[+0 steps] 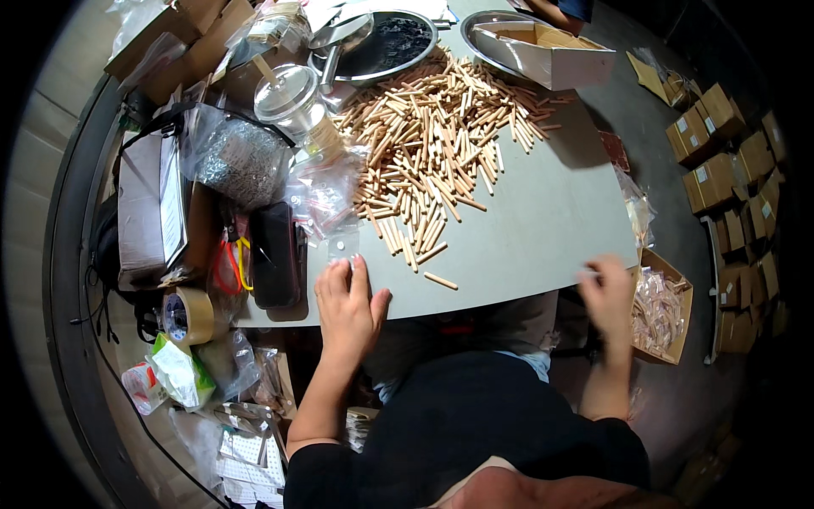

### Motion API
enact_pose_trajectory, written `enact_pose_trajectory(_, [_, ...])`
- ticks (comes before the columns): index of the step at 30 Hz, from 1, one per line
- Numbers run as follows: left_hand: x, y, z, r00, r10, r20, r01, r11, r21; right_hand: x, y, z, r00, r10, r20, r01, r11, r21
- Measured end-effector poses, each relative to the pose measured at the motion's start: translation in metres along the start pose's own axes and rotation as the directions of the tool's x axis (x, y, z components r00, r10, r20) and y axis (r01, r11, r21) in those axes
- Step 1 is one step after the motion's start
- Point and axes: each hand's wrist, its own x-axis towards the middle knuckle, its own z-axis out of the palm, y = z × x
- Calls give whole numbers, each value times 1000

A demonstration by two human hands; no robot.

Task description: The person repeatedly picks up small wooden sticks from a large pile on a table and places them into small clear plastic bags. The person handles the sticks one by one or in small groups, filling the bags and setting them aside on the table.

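Note:
My left hand (346,307) lies at the table's front edge, fingers forward and thumb held apart. Its fingertips touch the near end of a small clear plastic bag (343,244); I see no grip around it. More clear bags (320,199) are heaped just beyond. My right hand (607,297) is at the table's right front edge, beside a cardboard box (676,346) of small filled bags. Motion smears its fingers, so whether they hold anything cannot be made out. A large pile of short wooden dowels (432,144) covers the middle and back of the table.
Metal bowls (424,64) and a white carton (555,59) stand at the back. On the left are a plastic cup (288,97), a bag of small metal parts (237,157), scissors (231,259), a dark case (275,254) and a tape roll (191,316). Stacked cartons (712,182) stand right.

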Motion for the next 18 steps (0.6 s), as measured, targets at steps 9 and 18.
enact_pose_trajectory(9, [-36, -17, -12, 959, 269, -87, -283, 930, -234, 39, -118, 122, 757, -633, 160, 588, 768, 255])
enact_pose_trajectory(18, [-40, 1, -11, 976, 61, -208, -181, 754, -632, 70, -105, 115, 713, -649, 264, 617, 760, 204])
